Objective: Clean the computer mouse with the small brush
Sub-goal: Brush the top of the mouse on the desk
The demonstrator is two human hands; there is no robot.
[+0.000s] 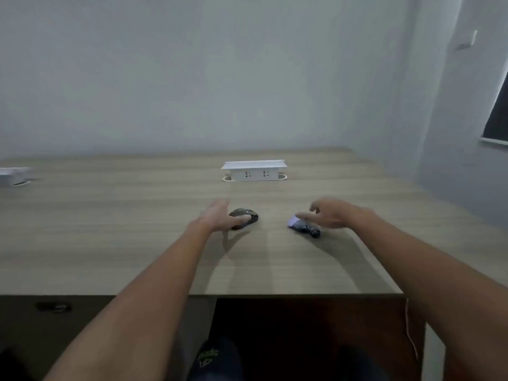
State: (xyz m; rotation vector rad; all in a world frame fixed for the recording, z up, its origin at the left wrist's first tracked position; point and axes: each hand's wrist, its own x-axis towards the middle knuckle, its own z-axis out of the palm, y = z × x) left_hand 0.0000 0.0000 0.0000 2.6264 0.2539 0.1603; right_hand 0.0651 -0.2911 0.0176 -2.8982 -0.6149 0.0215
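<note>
A dark computer mouse (247,214) lies on the wooden table (137,229), a little left of the middle. My left hand (220,217) rests against the mouse's left side, thumb laid over its near edge, fingers stretched forward. To the right lies the small brush (305,226), with pale bristles at its left end and a black handle pointing right. My right hand (335,214) hovers over the brush with fingers spread, and its fingertips are at the bristle end. The frame is blurred, so I cannot tell whether either hand has a firm hold.
A white raised socket box (254,170) stands on the table behind the mouse and brush. Another white box (13,174) sits at the far left edge. The table's front edge (275,294) runs below my forearms. A wall closes the back and right.
</note>
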